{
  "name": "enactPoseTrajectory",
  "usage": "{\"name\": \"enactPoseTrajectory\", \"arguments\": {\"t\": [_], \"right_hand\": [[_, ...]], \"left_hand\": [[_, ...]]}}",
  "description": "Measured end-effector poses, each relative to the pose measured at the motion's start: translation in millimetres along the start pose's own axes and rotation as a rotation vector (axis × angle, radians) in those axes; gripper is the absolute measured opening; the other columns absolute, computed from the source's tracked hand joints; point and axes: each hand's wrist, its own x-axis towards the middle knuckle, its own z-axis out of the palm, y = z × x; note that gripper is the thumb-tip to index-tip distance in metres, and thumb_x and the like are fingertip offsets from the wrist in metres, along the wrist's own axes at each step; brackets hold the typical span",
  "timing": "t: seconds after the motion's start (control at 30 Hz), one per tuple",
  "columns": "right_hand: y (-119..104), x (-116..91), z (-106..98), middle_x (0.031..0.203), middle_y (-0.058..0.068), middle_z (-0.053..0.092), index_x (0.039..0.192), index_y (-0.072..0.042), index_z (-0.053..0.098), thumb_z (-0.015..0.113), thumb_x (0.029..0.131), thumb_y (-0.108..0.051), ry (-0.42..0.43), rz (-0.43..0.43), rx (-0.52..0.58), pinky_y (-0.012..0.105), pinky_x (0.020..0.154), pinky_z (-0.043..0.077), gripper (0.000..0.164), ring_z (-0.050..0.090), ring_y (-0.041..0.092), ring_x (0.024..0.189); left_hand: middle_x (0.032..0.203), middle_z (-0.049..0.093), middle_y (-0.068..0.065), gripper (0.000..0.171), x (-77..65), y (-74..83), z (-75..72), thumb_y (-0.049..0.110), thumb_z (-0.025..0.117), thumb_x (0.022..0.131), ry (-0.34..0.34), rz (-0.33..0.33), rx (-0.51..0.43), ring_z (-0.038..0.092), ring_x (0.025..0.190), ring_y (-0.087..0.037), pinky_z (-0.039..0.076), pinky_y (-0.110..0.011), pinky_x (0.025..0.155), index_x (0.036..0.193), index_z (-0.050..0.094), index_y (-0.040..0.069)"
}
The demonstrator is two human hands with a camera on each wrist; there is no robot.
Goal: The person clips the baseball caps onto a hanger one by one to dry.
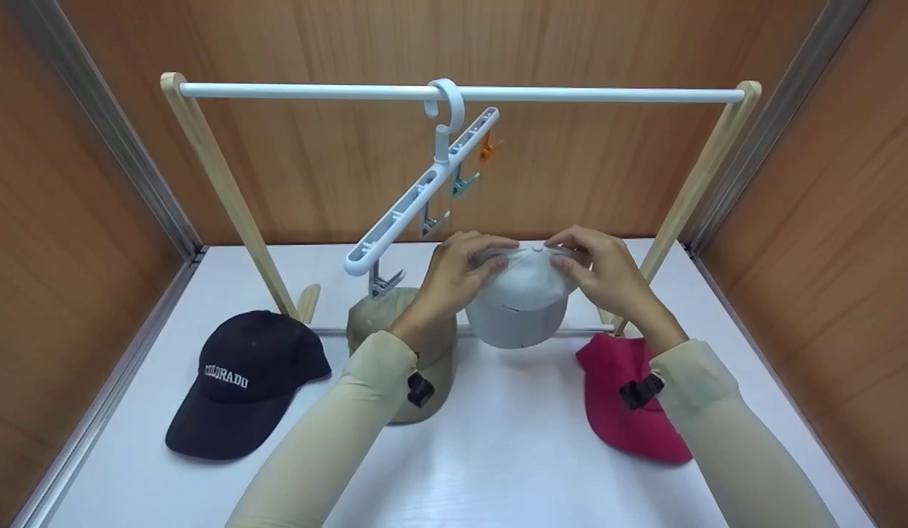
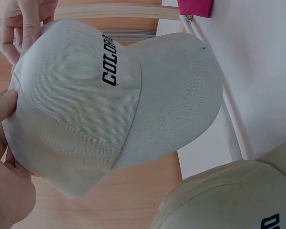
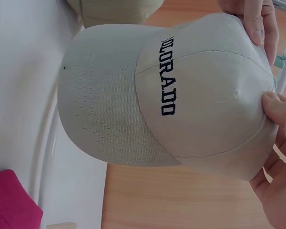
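Between both hands, a white baseball cap (image 1: pixel 526 282) with dark COLORADO lettering is held in the air, its brim (image 2: pixel 181 95) toward the person. My left hand (image 1: pixel 458 271) pinches the crown's left side between thumb and fingers. On the opposite side, my right hand (image 1: pixel 604 268) pinches the crown the same way; its thumb (image 3: pixel 276 107) presses on the fabric. Behind and left of the cap hangs a light blue clip hanger (image 1: pixel 425 187), hooked over the rack's white bar (image 1: pixel 300 91). Grey clips (image 1: pixel 384 282), a green clip (image 1: pixel 465 183) and an orange clip (image 1: pixel 487 149) dangle from it.
A navy cap (image 1: pixel 249 381) lies at the left of the white table (image 1: pixel 520 455). An olive cap (image 1: pixel 403 312) sits under the left forearm, a red cap (image 1: pixel 623 403) by the right forearm. Wooden rack legs (image 1: pixel 230 191) stand at both sides, with wood panels (image 1: pixel 608 161) around.
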Motion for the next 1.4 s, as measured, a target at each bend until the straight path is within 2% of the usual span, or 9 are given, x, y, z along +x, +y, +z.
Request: {"name": "enactPoseTrajectory", "arguments": {"t": [0.27,0.53,0.7,1.2,1.4], "right_hand": [[-3.6,-0.3,-5.7,0.106,-0.008,0.067,0.114,-0.022,0.066,0.068,0.092,-0.018,0.013,0.008,-0.008,0.029,0.084,0.055,0.022,0.065,0.009,0.095],[-7.4,3.0,-12.6,0.105,-0.009,0.068,0.112,-0.021,0.067,0.069,0.092,-0.019,0.029,0.017,-0.007,0.021,0.078,0.053,0.020,0.063,0.010,0.088],[-9.8,3.5,-17.5,0.104,-0.010,0.067,0.112,-0.022,0.067,0.069,0.092,-0.022,0.038,0.021,-0.021,0.023,0.075,0.052,0.020,0.062,0.012,0.086],[-14.6,3.6,-21.3,0.106,-0.012,0.067,0.114,-0.026,0.067,0.069,0.092,-0.026,0.046,0.017,-0.019,0.030,0.079,0.055,0.023,0.062,0.008,0.090],[-14.2,1.5,-22.1,0.105,-0.012,0.067,0.113,-0.026,0.067,0.070,0.091,-0.024,0.049,0.015,-0.021,0.025,0.078,0.053,0.022,0.062,0.008,0.089]], "left_hand": [[0.110,0.066,0.021,0.027,2.3,6.0,1.7,0.027,0.067,0.094,0.023,0.040,-0.033,0.053,0.099,-0.006,0.044,-0.032,0.088,0.120,0.069,0.033],[0.110,0.067,0.019,0.026,8.6,11.6,0.6,0.026,0.068,0.093,0.060,0.103,-0.045,0.053,0.098,-0.006,0.043,-0.031,0.086,0.119,0.071,0.030],[0.108,0.068,0.019,0.025,11.6,14.5,0.2,0.026,0.067,0.094,0.072,0.134,-0.051,0.055,0.096,-0.005,0.042,-0.032,0.086,0.118,0.071,0.028],[0.104,0.068,0.016,0.024,11.5,19.3,-1.9,0.026,0.068,0.094,0.095,0.143,-0.081,0.053,0.095,-0.007,0.042,-0.033,0.085,0.117,0.072,0.028],[0.104,0.068,0.016,0.024,12.0,19.9,-0.9,0.025,0.068,0.094,0.087,0.141,-0.078,0.053,0.094,-0.007,0.041,-0.033,0.085,0.117,0.072,0.027]]}}
